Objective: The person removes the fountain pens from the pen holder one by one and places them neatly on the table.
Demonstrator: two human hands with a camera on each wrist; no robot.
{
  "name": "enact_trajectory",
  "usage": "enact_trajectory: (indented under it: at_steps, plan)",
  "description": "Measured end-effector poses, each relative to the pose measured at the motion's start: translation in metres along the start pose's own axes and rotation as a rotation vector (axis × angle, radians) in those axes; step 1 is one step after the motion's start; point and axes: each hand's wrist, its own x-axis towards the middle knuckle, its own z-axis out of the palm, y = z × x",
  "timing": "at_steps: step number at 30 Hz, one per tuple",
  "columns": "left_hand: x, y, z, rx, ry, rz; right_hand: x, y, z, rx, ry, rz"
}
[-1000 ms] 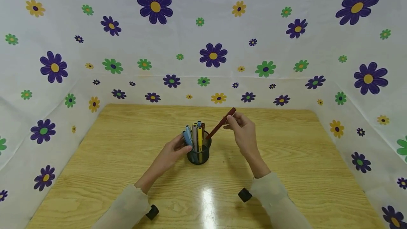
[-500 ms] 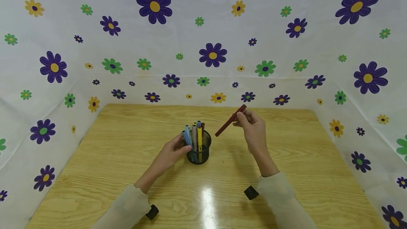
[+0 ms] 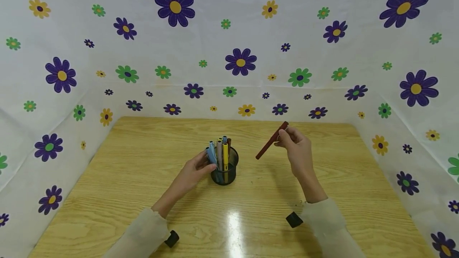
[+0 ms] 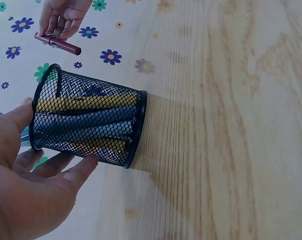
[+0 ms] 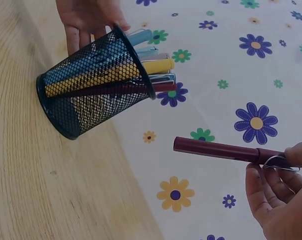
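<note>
A black mesh pen cup (image 3: pixel 224 178) stands upright on the table, holding several capped pens. Among them are a light blue pen (image 3: pixel 211 155), a yellow pen (image 3: pixel 225 157) and a dark red one (image 5: pixel 166 87). My left hand (image 3: pixel 193 172) holds the cup from its left side, thumb at the rim and fingers along the mesh (image 4: pixel 91 117). To the right of the cup, my right hand (image 3: pixel 300 152) pinches another dark red pen (image 3: pixel 267 147) near its clip end. This pen (image 5: pixel 216 149) is tilted, its free end pointing down toward the cup side, raised above the table.
The wooden table (image 3: pixel 143 142) reaches back to a white cloth (image 3: pixel 204 43) printed with flowers, which also runs along both sides. A black block (image 3: pixel 294 219) sits at the right sleeve, and a similar black block (image 3: pixel 172 239) at the left sleeve.
The right hand has drawn the dark red pen away from the cup, moving right, and its lower end now hangs apart from the rim. The left hand and cup stay in place.
</note>
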Motion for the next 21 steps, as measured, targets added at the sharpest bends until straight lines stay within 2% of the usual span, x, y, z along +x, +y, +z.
enact_trajectory:
  at_steps: [15, 21]
  plan:
    - [0.0, -0.001, 0.0, -0.004, 0.012, -0.006, -0.005, 0.008, -0.01, -0.119, -0.043, 0.112]
    - [0.0, 0.0, 0.0, -0.016, 0.006, -0.016, -0.004, 0.016, -0.009, -0.141, -0.09, 0.148]
